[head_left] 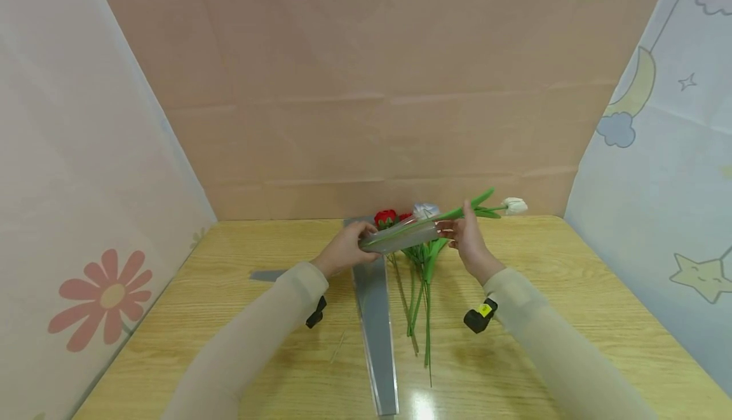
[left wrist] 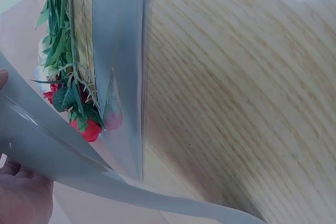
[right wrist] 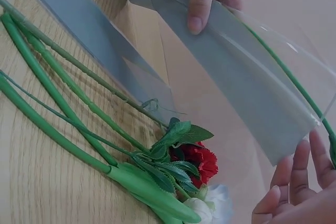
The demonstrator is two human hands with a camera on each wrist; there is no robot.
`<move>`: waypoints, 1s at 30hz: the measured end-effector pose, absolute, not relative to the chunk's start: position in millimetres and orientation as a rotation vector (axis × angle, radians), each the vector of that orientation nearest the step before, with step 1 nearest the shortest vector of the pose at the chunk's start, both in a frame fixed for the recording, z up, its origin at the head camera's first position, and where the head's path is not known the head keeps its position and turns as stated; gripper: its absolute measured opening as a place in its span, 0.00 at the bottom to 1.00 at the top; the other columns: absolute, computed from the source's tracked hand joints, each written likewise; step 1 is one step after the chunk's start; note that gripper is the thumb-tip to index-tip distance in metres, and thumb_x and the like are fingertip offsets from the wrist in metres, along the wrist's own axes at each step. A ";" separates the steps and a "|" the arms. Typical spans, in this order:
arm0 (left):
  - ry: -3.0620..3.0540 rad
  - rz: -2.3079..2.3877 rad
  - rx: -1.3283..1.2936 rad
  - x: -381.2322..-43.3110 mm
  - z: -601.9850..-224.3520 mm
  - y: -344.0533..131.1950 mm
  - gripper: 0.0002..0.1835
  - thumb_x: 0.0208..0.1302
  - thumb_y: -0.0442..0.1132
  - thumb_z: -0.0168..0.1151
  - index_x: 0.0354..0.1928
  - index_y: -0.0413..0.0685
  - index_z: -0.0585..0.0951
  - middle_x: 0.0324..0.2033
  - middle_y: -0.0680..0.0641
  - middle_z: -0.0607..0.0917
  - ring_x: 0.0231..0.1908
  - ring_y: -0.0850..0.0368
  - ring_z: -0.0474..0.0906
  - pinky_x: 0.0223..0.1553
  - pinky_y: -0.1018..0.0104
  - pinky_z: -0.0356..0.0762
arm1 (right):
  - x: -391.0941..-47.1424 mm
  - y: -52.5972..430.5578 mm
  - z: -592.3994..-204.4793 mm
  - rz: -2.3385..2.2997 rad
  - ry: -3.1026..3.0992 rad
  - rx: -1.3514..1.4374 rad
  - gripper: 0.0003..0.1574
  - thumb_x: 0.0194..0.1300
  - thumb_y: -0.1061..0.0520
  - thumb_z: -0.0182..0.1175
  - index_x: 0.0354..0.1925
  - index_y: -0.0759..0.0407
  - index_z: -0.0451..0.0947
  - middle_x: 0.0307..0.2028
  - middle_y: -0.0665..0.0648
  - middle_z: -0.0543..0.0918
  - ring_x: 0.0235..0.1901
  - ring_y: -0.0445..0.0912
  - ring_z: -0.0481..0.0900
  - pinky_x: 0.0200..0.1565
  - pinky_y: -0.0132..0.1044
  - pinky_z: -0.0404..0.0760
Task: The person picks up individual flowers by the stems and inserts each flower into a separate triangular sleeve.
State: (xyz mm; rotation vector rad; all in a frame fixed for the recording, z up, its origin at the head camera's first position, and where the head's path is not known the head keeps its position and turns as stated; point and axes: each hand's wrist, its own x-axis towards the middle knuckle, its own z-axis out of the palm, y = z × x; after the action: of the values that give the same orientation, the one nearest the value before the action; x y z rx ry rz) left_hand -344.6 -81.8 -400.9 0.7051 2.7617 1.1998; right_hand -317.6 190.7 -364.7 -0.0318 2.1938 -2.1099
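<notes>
My left hand point(head_left: 346, 246) grips the narrow end of a grey flower sleeve with a clear front point(head_left: 408, 237), raised above the table. A single white tulip point(head_left: 515, 205) has its green stem point(right wrist: 286, 69) inside the sleeve; its head and leaves stick out at the wide end, to the right. At that wide end is my right hand point(head_left: 471, 245), thumb raised beside the tulip's leaves. In the right wrist view its loosely extended fingers point(right wrist: 300, 169) reach the sleeve's edge; firm contact is hard to tell.
Below the sleeve lie several loose artificial flowers: a red bloom point(head_left: 386, 218), a pale blue-white bloom point(head_left: 426, 210) and long green stems point(head_left: 427, 318) pointing toward me. Left of them, another grey sleeve point(head_left: 376, 331) lies flat. A small grey piece point(head_left: 266, 276) rests farther left on the wooden table point(head_left: 200, 344).
</notes>
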 end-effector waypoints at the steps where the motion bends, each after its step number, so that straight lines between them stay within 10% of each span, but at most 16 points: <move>1: 2.766 1.193 0.706 -344.6 -401.1 -82.2 0.26 0.57 0.41 0.71 0.56 0.49 0.75 0.47 0.49 0.78 0.46 0.54 0.75 0.51 0.57 0.77 | -316.9 191.1 -364.4 -2.131 2.182 -0.048 0.51 0.69 0.26 0.15 0.38 0.53 0.77 0.34 0.44 0.78 0.40 0.44 0.73 0.41 0.38 0.64; 10: 2.770 1.180 0.700 -343.4 -400.0 -82.2 0.26 0.57 0.43 0.71 0.57 0.49 0.75 0.47 0.49 0.78 0.46 0.55 0.75 0.49 0.57 0.77 | -316.7 187.5 -367.7 -2.226 2.235 -0.099 0.44 0.71 0.30 0.25 0.69 0.52 0.66 0.45 0.49 0.71 0.41 0.42 0.71 0.44 0.36 0.69; 16: 2.794 1.151 0.697 -342.9 -399.8 -81.0 0.25 0.57 0.42 0.72 0.56 0.50 0.75 0.47 0.49 0.78 0.46 0.54 0.74 0.51 0.57 0.76 | -316.2 184.7 -366.7 -2.465 2.080 -0.101 0.30 0.75 0.40 0.38 0.66 0.53 0.61 0.48 0.47 0.68 0.44 0.42 0.70 0.43 0.32 0.72; 21: 2.775 1.184 0.686 -342.0 -399.9 -81.4 0.25 0.56 0.41 0.72 0.56 0.50 0.76 0.47 0.49 0.78 0.45 0.54 0.74 0.50 0.56 0.76 | -313.0 186.1 -360.9 -2.544 2.004 0.024 0.36 0.72 0.32 0.28 0.67 0.51 0.46 0.39 0.42 0.78 0.42 0.41 0.76 0.47 0.36 0.75; 30: 2.781 1.187 0.680 -343.0 -401.6 -83.6 0.25 0.56 0.40 0.72 0.56 0.49 0.76 0.47 0.48 0.77 0.46 0.53 0.74 0.51 0.55 0.76 | -311.7 191.7 -358.3 -2.688 1.816 0.086 0.25 0.73 0.36 0.33 0.51 0.46 0.69 0.46 0.45 0.71 0.48 0.41 0.70 0.50 0.36 0.74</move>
State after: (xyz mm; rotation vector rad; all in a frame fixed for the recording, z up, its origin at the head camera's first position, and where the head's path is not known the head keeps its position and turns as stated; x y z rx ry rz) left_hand -343.0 -83.6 -401.6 0.6802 2.7806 1.1869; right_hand -311.7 191.7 -358.3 0.0857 1.8164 -2.6883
